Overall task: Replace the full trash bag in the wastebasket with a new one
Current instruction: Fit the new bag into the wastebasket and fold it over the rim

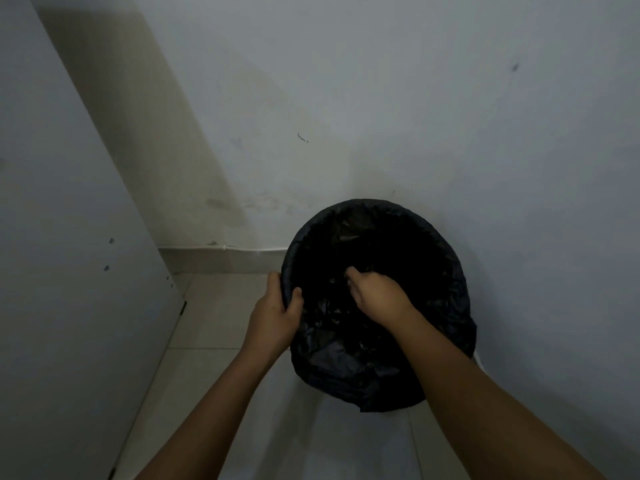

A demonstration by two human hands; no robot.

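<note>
Head view: one camera, looking down into a dim corner; everything below comes from it.
Task thing: thin black plastic trash bag [349,362] lining a round wastebasket [479,358], lower centre-right of frame; the basket is almost wholly hidden by the bag, only a pale sliver shows at the right edge.
Bag fit: film is folded over the rim all round and hangs crumpled down the near outside.
Left hand: left hand [277,315] grips the bag-covered rim on the left side, thumb inside, fingers curled round the outside.
Right hand: right hand [375,289] is down inside the opening, fingers curled; it looks bunched on bag film, but the interior is too dark to confirm.
Handling (judgement): film is soft, light, slick and tears easily; no stiffness of its own, so it follows whatever pulls it.
Where to hold (judgement): gathered film or the rim fold, several layers at once, not a single pinched layer.
Contents: cannot tell, interior is black.
Risk (judgement): fold could slip off the rim while film is pushed or pulled.
Surroundings: pale scuffed wall [381,98] just behind the basket; white panel [69,271] fills the left of frame; pale tiled floor [214,317] between.
Obstruction (judgement): wall crowds the far rim; near side is open.
</note>
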